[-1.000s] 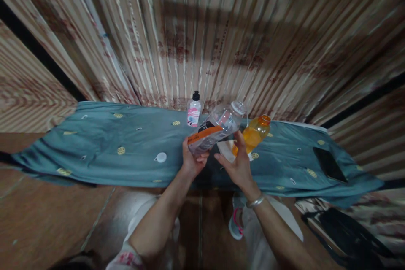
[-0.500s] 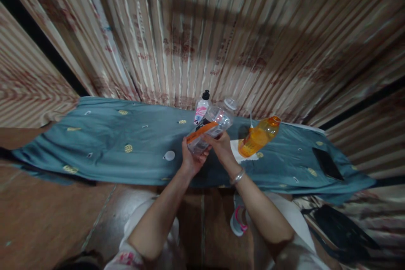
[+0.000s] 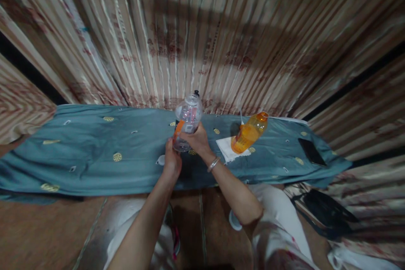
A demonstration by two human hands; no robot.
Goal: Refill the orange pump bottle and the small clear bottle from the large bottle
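Between my hands is a clear plastic bottle (image 3: 190, 114) with an orange and black label, a barcode showing on it. Its neck points away from me, toward the curtain. My left hand (image 3: 172, 160) grips the lower left side, fingers partly hidden behind the bottle. On the right side, my right hand (image 3: 198, 138) is closed around it, thumb across the label. A squeeze bottle's black cap (image 3: 196, 93) pokes up behind the clear bottle, which covers most of its body. Close to my left hand, a round whitish cap (image 3: 161, 160) lies on the cloth.
An orange bottle (image 3: 249, 133) with liquid stands on a white tissue (image 3: 224, 148) to the right, a thin white stick beside it. A dark phone (image 3: 311, 152) lies farther right on the teal cloth (image 3: 88, 147). A striped curtain (image 3: 190, 42) hangs behind the table.
The clear bottle has turned from leaning right to nearly straight, so its barcode shows and it now covers the squeeze bottle. Both hands keep hold. The whole view has shifted slightly.
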